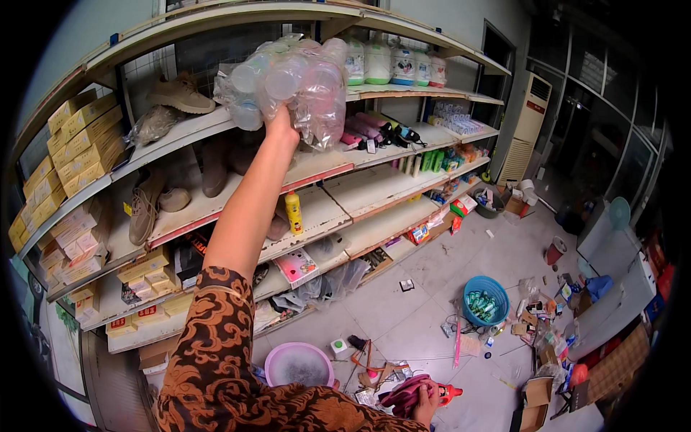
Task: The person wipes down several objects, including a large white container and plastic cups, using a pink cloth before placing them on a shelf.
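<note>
My left hand (282,128) is raised to the second shelf, at a bundle of clear plastic bottles or jars (284,79) wrapped in clear film, some tinted pink. The hand grips the bundle from its near side; most of its fingers are hidden by it. Down near the lower edge, my right hand (426,402) is closed on a maroon cloth (404,392). A red bottle (450,394) sticks out beside that hand; whether the hand holds it too I cannot tell. Left of the bundle stands a beige shoe (181,95), and to its right are white jugs (378,61).
Long shelves (389,189) carry yellow boxes (90,137), shoes and a yellow bottle (294,212). On the tiled floor stand a pink basin (299,347) and a blue basket (466,306) of small green items. Loose clutter and an open cardboard box (536,396) lie at the right.
</note>
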Motion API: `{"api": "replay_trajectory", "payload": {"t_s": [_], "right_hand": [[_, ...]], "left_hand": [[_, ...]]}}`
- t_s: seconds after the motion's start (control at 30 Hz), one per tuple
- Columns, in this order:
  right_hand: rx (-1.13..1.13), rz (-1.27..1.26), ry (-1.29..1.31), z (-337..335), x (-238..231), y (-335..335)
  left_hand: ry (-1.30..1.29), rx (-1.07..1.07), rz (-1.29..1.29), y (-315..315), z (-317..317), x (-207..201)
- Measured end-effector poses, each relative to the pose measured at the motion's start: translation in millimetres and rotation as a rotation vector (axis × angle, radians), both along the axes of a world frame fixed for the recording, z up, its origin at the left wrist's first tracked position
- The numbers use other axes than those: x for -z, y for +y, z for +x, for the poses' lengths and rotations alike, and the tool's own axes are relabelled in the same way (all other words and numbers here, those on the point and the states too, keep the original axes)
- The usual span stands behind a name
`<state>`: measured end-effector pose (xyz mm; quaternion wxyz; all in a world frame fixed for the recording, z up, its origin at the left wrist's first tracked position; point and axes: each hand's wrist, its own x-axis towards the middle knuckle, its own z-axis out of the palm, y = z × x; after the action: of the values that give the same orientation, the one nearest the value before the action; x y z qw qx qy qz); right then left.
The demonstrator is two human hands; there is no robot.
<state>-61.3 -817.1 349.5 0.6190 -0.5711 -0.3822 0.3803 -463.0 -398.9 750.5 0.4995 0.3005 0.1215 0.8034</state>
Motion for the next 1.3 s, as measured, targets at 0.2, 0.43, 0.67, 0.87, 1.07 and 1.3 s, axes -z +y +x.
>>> {"api": "replay_trajectory", "payload": {"t_s": [0.2, 0.43, 0.67, 0.87, 1.07, 1.3], "right_hand": [[0.098, -0.349, -0.065, -10.9, -21.2, 18.2], [0.186, -0.390, -0.094, -24.2, -15.3, 47.3], [0.206, -0.399, -0.113, -29.7, -14.3, 66.5], [0.228, -0.363, -0.125, -22.3, -9.8, 69.7], [0.178, -0.189, -0.412, 3.9, 72.2, 54.6], [0.104, -0.128, -0.304, -2.1, 55.4, 67.5]], "left_hand": [[-0.043, -0.357, -0.213, 100.8, -20.0, -31.2], [-0.168, -0.470, -0.390, 177.4, -47.7, -27.7], [-0.179, -0.355, -0.286, 224.9, -113.0, -19.1], [0.096, -0.256, -0.271, 177.3, -100.7, 4.6], [1.356, -1.537, 0.072, 56.7, -83.5, 22.1], [2.241, -1.560, -0.302, 119.1, -93.4, 6.8]]}}
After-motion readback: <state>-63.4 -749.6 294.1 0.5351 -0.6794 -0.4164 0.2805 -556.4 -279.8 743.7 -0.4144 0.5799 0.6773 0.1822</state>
